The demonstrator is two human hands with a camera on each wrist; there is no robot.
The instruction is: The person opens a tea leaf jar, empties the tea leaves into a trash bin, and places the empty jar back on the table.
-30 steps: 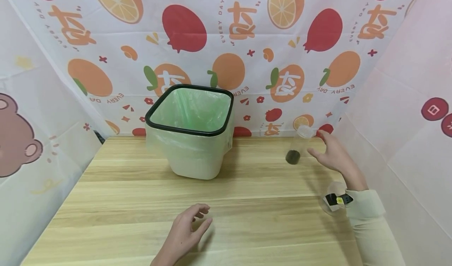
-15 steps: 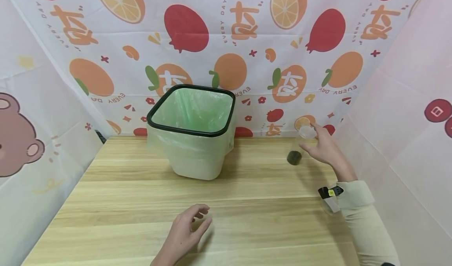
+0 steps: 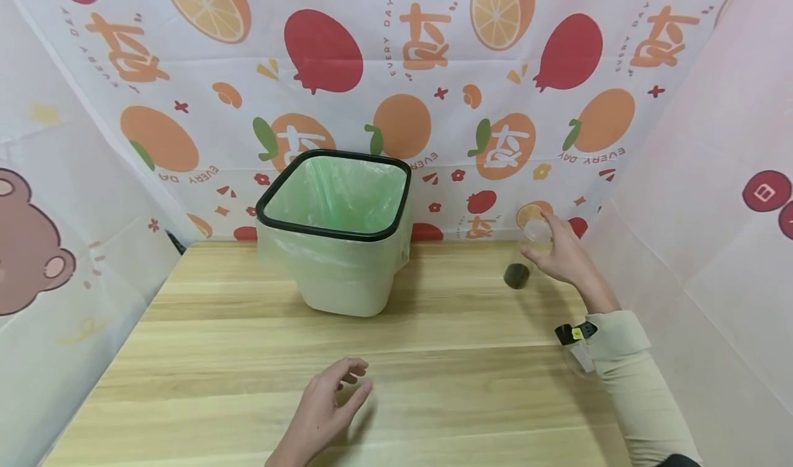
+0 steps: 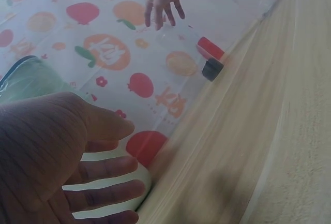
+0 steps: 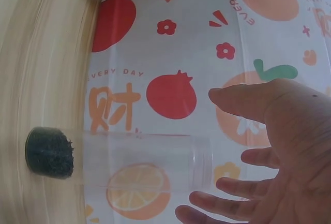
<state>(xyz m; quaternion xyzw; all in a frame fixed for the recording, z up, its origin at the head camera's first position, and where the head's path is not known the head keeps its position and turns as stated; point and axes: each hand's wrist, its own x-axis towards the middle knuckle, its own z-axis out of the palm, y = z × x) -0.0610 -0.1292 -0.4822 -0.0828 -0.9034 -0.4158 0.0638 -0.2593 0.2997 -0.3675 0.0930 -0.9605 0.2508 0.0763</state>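
Note:
A clear tall jar (image 5: 139, 157) with a dark, crumbly layer at its bottom stands upright at the back right of the table. In the head view, my right hand (image 3: 562, 252) is at the jar's top, thumb and fingers spread to either side of it. The right wrist view shows a gap between my thumb (image 5: 243, 100) and the jar, with the fingers loosely extended near its rim; whether a fingertip touches is unclear. My left hand (image 3: 325, 408) hovers over the front middle of the table with fingers relaxed, holding nothing.
A pale bin (image 3: 347, 284) with a black rim and a green liner stands at the back, left of the jar. Fruit-printed cloth (image 3: 458, 54) hangs close behind. Under my right wrist is a partly hidden clear object (image 3: 581, 360) on the wooden table (image 3: 434, 398).
My right hand has moved left to the jar's top, its fingers coming around either side of it. My left hand, the jar and the bin have stayed in place.

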